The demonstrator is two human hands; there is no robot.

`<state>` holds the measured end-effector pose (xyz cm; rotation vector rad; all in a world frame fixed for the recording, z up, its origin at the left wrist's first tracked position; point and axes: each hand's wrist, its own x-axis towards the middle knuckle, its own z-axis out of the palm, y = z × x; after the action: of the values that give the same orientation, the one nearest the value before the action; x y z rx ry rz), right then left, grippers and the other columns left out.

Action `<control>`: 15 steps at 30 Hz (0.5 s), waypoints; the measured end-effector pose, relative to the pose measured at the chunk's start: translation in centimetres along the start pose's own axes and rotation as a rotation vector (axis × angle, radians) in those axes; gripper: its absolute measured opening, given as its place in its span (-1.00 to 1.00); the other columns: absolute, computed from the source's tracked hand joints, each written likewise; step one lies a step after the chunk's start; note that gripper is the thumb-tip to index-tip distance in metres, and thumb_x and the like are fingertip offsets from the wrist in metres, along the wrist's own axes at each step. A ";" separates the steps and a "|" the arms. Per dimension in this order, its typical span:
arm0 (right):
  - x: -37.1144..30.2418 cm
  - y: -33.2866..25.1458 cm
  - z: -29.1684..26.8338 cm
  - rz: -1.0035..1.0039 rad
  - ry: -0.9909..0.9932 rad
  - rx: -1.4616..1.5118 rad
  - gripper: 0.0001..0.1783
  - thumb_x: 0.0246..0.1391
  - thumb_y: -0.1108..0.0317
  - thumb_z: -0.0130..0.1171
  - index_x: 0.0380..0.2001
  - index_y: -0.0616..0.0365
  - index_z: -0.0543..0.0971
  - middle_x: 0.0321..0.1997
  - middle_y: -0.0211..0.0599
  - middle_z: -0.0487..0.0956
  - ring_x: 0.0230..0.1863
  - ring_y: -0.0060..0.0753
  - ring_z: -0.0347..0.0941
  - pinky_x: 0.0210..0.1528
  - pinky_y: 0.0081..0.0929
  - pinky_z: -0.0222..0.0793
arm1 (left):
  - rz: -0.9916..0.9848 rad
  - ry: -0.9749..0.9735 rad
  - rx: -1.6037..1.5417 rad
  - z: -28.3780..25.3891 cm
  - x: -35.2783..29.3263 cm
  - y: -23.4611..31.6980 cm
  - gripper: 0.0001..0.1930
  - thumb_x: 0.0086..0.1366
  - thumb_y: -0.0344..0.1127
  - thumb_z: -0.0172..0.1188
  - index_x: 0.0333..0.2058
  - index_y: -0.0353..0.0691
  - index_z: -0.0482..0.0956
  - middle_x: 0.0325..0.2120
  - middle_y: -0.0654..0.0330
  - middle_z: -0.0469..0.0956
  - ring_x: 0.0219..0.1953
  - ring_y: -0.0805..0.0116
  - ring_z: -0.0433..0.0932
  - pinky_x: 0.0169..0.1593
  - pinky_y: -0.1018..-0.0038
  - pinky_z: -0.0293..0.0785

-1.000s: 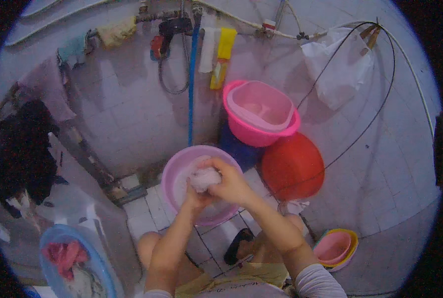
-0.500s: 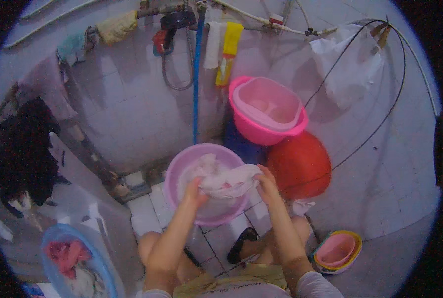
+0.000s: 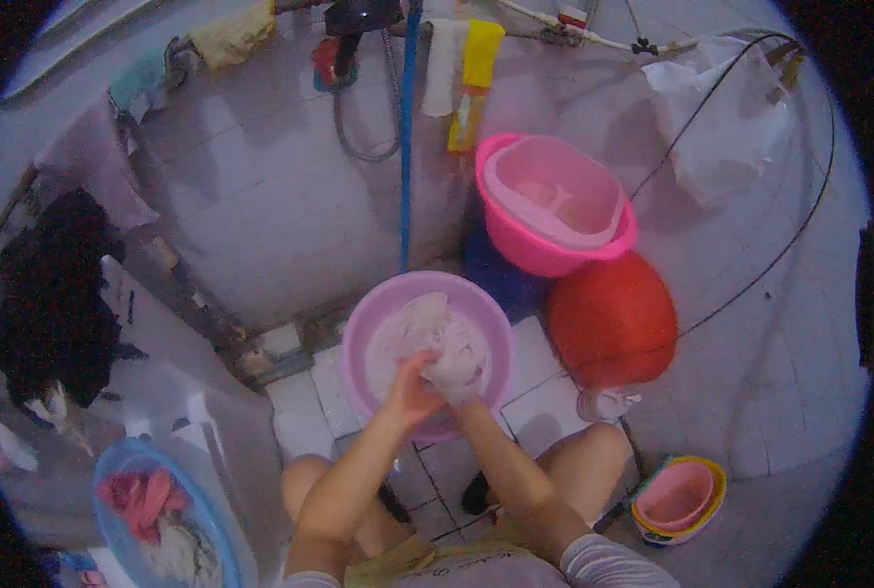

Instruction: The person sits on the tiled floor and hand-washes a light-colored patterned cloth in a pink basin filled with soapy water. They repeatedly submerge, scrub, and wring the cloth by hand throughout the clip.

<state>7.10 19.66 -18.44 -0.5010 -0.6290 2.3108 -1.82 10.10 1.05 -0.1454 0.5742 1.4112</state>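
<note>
A wet white cloth (image 3: 460,355), with faint pinkish marks, is bunched over the round light purple basin (image 3: 358,323). My left hand (image 3: 416,389) closes on the cloth's near left side, its thumb and fingers against the fabric. From the right, my right hand (image 3: 463,400) reaches up against the cloth; the fabric covers its fingers, so their grip is hidden. The two hands are close together above the near half of the basin. Behind them, more pale cloth (image 3: 419,316) lies in the whitish water.
Bright pink nested basins (image 3: 501,235) stand behind a red rounded tub (image 3: 613,323) on the right. Small stacked basins (image 3: 675,495) sit near my right knee. A blue tub (image 3: 114,524) of clothes stands at left. A blue hose (image 3: 410,167) hangs behind the purple basin.
My hands held the cloth stretched apart between them; now they are together and the cloth is bunched. The right hand has moved left and into the fabric. The view has shifted slightly.
</note>
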 end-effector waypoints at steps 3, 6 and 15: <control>-0.6 -2.1 4.3 0.034 0.053 -0.048 -0.38 0.11 -0.08 -0.14 0.13 0.08 0.25 0.13 -0.26 0.31 0.12 -0.22 0.24 0.14 -0.24 0.16 | -0.020 -0.043 -0.090 -2.3 1.7 -0.4 -0.47 0.10 -0.13 0.12 0.04 -0.19 0.29 0.03 0.11 0.33 0.09 0.12 0.29 0.17 0.16 0.15; -4.2 -8.1 12.6 0.056 0.124 -0.170 -0.37 0.07 -0.08 -0.08 0.10 0.09 0.29 0.08 -0.25 0.37 0.07 -0.20 0.30 0.10 -0.24 0.22 | -0.008 0.032 -0.008 -1.4 0.6 -0.1 -0.37 0.08 -0.07 0.19 0.10 -0.16 0.23 0.06 0.13 0.31 0.12 0.13 0.27 0.18 0.15 0.14; 1.7 -10.8 8.8 0.329 0.047 -0.494 -0.46 0.07 0.03 0.01 0.02 0.17 0.38 -0.02 -0.25 0.46 -0.03 -0.33 0.40 0.03 -0.33 0.30 | 0.028 0.215 0.873 0.7 0.3 -0.4 -0.28 -0.05 -0.19 0.36 0.08 -0.23 0.25 -0.03 0.14 0.38 -0.02 0.21 0.39 0.06 0.21 0.31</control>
<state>7.04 25.25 -5.59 -0.9437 -1.1783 2.4286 -1.25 10.56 1.38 0.4158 1.3207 1.0678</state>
